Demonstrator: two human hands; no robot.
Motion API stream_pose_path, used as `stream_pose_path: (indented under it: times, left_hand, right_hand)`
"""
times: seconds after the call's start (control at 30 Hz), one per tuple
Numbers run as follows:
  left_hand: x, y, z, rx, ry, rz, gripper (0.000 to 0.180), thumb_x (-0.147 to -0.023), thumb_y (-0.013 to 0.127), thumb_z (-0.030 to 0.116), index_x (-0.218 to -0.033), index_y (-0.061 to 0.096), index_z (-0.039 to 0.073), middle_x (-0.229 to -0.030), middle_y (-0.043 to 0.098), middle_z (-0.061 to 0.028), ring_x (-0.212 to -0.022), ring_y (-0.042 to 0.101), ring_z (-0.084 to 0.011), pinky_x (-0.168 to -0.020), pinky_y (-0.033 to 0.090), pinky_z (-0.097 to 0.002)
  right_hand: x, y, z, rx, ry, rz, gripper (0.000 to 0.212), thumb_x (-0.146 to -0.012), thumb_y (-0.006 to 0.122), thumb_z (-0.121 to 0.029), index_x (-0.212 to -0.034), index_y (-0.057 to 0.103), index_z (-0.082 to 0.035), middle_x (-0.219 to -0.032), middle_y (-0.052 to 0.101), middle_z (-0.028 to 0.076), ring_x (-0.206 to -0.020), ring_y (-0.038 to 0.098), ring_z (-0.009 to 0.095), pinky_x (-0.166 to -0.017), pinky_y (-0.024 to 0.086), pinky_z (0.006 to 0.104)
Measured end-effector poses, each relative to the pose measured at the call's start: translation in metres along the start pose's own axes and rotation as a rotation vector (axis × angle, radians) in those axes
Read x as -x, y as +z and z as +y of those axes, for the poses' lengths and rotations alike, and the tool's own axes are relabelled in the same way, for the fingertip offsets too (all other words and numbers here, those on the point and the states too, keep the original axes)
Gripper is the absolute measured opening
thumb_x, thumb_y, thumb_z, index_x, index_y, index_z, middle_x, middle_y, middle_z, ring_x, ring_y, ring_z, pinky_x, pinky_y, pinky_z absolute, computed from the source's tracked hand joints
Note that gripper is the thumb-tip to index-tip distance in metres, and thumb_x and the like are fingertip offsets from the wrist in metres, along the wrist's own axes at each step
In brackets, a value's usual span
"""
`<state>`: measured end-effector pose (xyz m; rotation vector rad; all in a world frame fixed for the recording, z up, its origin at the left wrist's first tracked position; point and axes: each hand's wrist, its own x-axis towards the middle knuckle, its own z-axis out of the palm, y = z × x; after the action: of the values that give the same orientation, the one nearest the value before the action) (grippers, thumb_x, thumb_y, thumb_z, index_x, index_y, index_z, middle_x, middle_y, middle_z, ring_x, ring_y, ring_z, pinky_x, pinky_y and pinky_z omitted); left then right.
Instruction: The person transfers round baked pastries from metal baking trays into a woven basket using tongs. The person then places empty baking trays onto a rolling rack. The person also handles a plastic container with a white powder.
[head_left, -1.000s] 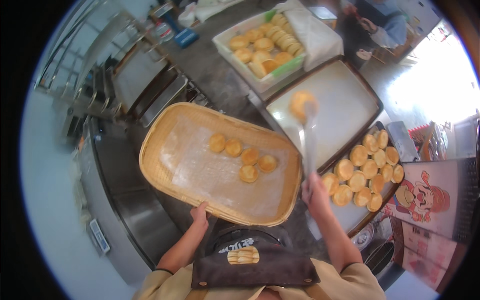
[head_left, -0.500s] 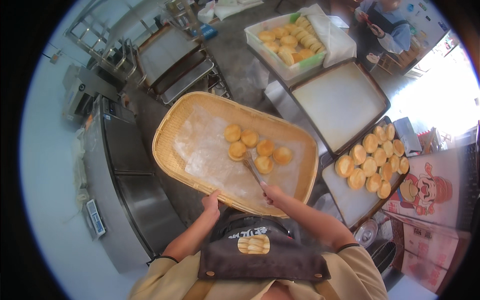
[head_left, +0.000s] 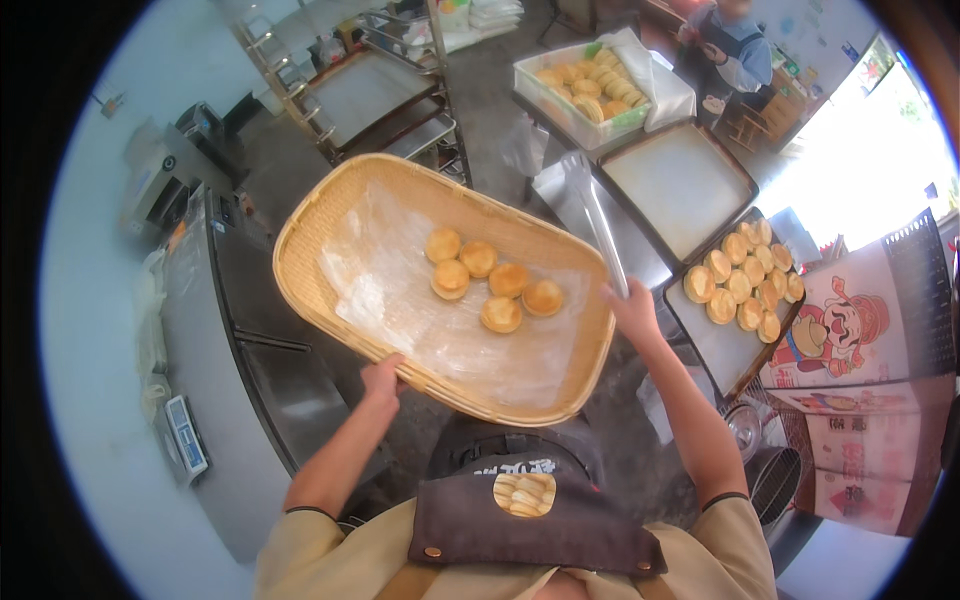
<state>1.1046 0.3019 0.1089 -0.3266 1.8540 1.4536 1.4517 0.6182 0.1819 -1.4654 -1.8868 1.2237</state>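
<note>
My left hand (head_left: 383,377) is closed on the near rim of a wide woven bamboo basket (head_left: 310,215), which it holds in front of me, tilted. In the basket lies a crinkled translucent liner sheet (head_left: 375,285), with several round golden pastries (head_left: 478,259) near its middle. Closed around the lower end of metal tongs (head_left: 603,228) is my right hand (head_left: 632,308), just past the basket's right end. The tongs point up and away, over the metal table, and I see no pastry in their tips.
On the right, a baking tray (head_left: 745,365) carries rows of round pastries (head_left: 740,285). Behind it lie a bare tray (head_left: 690,190) and a white bin (head_left: 590,130) of pastries. A tray rack (head_left: 370,105) stands far left, a steel cabinet (head_left: 235,370) at left. Another person (head_left: 735,60) stands at the back.
My right hand has lifted the tongs off the pastries in the basket and swung them right, beyond its rim. The basket has shifted slightly left in view. My left hand keeps its grip.
</note>
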Motion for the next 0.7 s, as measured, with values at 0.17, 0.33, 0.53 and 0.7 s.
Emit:
stream_pose_path:
  times: [0.17,0.33,0.53,0.7]
  left_hand:
    - [-0.009,-0.067,0.098,-0.211,0.153,-0.105,0.021,-0.084,0.070,0.014,-0.099,0.068,0.000,-0.083,0.072,-0.0101,-0.070,0.072,-0.0228,-0.059,0.061,-0.0362]
    - [0.008,-0.114,0.223,-0.383,0.302,-0.224,0.046,-0.079,0.068,0.008,-0.122,0.065,-0.008,-0.105,0.074,-0.0171,-0.090,0.075,-0.0288,-0.077,0.064,-0.0393]
    - [0.050,-0.137,0.333,-0.602,0.453,-0.425,0.058,-0.070,0.068,0.006,-0.127,0.064,-0.006,-0.112,0.073,-0.0171,-0.093,0.074,-0.0271,-0.081,0.062,-0.0376]
    - [0.065,-0.067,0.355,-1.113,0.497,-0.198,0.053,-0.068,0.071,0.011,-0.117,0.067,-0.008,-0.107,0.074,-0.0182,-0.090,0.073,-0.0255,-0.078,0.058,-0.0364]
  right_hand:
    - [-0.065,0.031,-0.036,0.074,-0.135,0.045,0.035,-0.088,0.078,-0.030,-0.098,0.066,0.001,-0.077,0.063,0.007,-0.071,0.060,0.017,-0.067,0.050,0.0361]
    - [-0.120,0.056,-0.066,-0.248,0.005,-0.234,0.043,-0.090,0.079,-0.041,-0.101,0.063,-0.002,-0.072,0.057,0.002,-0.064,0.055,0.011,-0.051,0.043,0.0309]
    - [-0.074,0.091,-0.083,-1.148,0.369,-0.597,0.040,-0.102,0.063,-0.050,-0.104,0.064,-0.010,-0.073,0.056,-0.004,-0.051,0.045,0.006,-0.043,0.035,0.0231]
    - [0.034,0.070,-0.034,-1.219,0.479,-0.633,0.028,-0.101,0.067,-0.040,-0.100,0.061,-0.013,-0.066,0.054,-0.004,-0.051,0.044,0.008,-0.050,0.038,0.0261]
